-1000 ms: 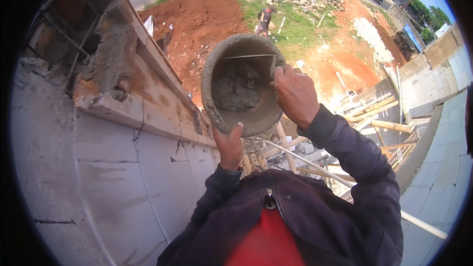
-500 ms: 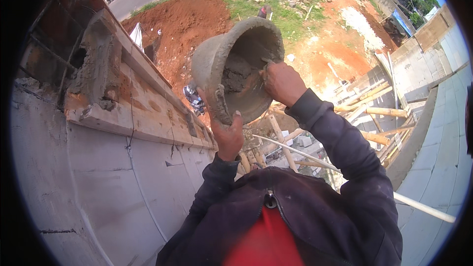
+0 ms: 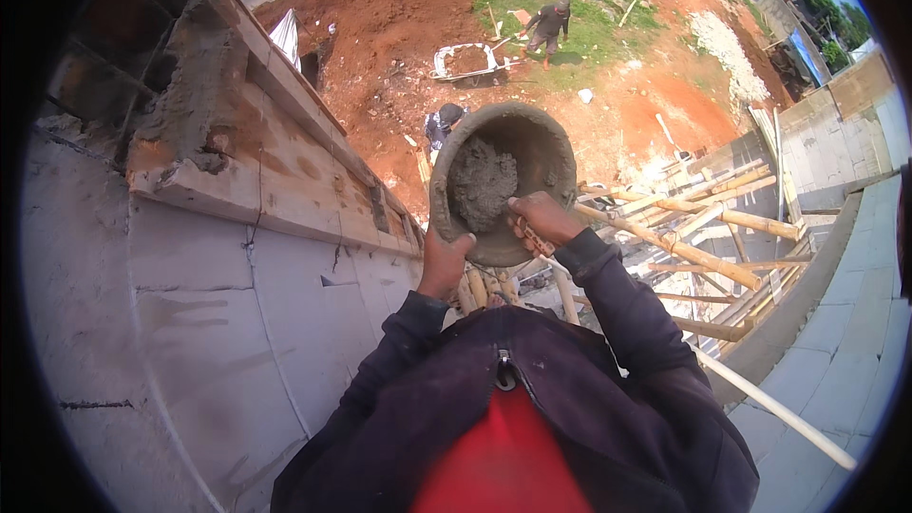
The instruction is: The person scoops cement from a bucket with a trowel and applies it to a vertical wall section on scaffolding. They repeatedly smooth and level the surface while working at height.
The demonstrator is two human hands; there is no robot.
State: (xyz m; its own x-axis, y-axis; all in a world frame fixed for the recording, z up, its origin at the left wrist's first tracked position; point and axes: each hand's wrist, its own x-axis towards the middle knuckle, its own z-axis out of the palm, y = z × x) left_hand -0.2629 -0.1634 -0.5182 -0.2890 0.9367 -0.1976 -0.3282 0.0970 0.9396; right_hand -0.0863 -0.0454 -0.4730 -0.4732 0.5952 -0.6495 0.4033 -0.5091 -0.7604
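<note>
A round, mortar-crusted bucket (image 3: 568, 154) is held up in front of me, its mouth facing me. Wet grey mortar (image 3: 483, 185) lies inside, against the left part of the bottom. My left hand (image 3: 444, 263) is closed on the bucket's near left rim, thumb over the edge and fingers hidden beneath. At the near right rim, my right hand (image 3: 544, 218) is wrapped round the brown handle of what looks like a trowel (image 3: 534, 238). Only the handle shows; the blade is hidden.
A block wall (image 3: 199, 313) with a concrete ledge (image 3: 275, 204) rises on my left. Bamboo scaffold poles (image 3: 679, 252) and another block wall (image 3: 836, 323) are on the right. Far below, a person (image 3: 548, 27) stands beside a wheelbarrow (image 3: 467, 62), and another person (image 3: 445, 121) is nearer.
The bucket has come lower and nearer, turning from tipped sideways to mouth toward me. My right hand has moved from inside its right wall to the near right rim.
</note>
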